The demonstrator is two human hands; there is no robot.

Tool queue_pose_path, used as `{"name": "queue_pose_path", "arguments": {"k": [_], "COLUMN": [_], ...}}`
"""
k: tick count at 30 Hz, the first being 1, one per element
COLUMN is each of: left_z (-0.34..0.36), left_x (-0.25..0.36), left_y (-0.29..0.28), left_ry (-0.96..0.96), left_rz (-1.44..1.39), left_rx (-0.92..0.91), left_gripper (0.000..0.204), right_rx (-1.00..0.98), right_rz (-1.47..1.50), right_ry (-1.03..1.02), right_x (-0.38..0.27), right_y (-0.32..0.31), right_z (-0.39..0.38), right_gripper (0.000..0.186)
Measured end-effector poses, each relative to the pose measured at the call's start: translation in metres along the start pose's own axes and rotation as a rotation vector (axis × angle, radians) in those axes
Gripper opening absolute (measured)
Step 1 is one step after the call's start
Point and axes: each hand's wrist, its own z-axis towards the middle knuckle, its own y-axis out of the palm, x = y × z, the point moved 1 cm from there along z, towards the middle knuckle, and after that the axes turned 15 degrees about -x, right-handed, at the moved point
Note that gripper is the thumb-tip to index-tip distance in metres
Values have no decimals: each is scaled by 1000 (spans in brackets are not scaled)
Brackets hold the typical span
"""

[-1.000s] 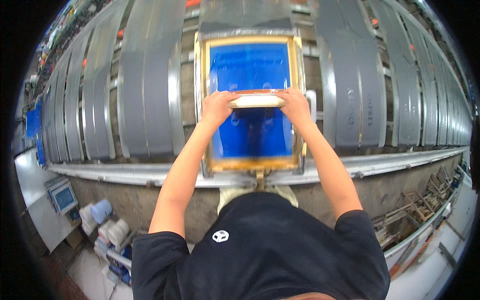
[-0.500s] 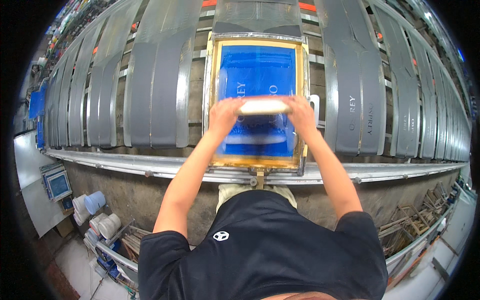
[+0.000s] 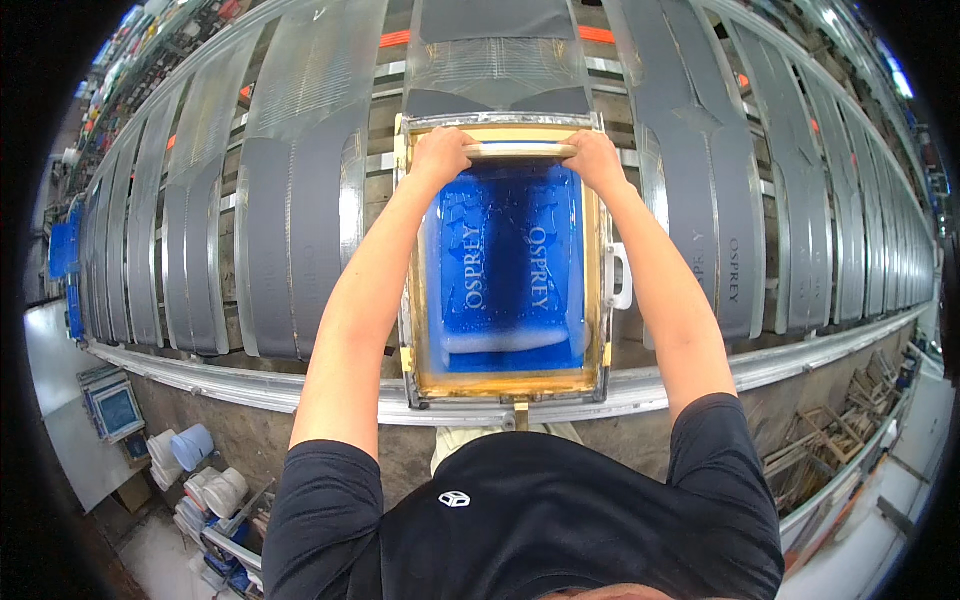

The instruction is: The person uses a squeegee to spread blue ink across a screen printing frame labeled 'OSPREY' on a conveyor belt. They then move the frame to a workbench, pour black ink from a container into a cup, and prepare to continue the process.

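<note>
Both hands [image 3: 441, 160] [image 3: 596, 163] grip a pale, probably stiff bar [image 3: 520, 151] at its ends, the surest hold, near the frame's [image 3: 505, 384] far edge.

Illumination at the grip is bright and fairly even; left hand [image 3: 440, 160], right hand [image 3: 599, 162] and the pale bar [image 3: 520, 151] between them read clearly. On the wearer's side of the grip, the blue screen [image 3: 560, 200] shows a dark central band and whitish reflections. Glare streaks the edges of the grey panels [image 3: 270, 220] either side of the grip. Well right of it, bluish-white patches [image 3: 901, 84] flare. The metal rail [image 3: 240, 388], nearer the wearer, bows; outermost surroundings are soft, corners black.
</note>
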Motion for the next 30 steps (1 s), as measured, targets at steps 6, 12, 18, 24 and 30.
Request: {"name": "queue_pose_path", "arguments": {"k": [6,12,18,24,30], "left_z": [-66,-239,-338,-340,-355], "left_x": [6,32,55,57,62], "left_y": [42,131,172,177,173], "left_ry": [67,165,206,181,204], "left_rz": [-2,-86,-76,-92,-127], "left_rx": [-25,68,175,92,57], "left_gripper": [36,39,46,50,54], "right_rx": [60,68,-86,513,391], "right_rz": [20,186,177,356,447], "right_ry": [-46,-77,-133,229,322], "right_x": [-27,-84,-115,9,42], "right_y": [30,83,91,61,68], "right_z": [-81,-256,-348,-242,-173], "right_gripper": [28,39,43,44,29]}}
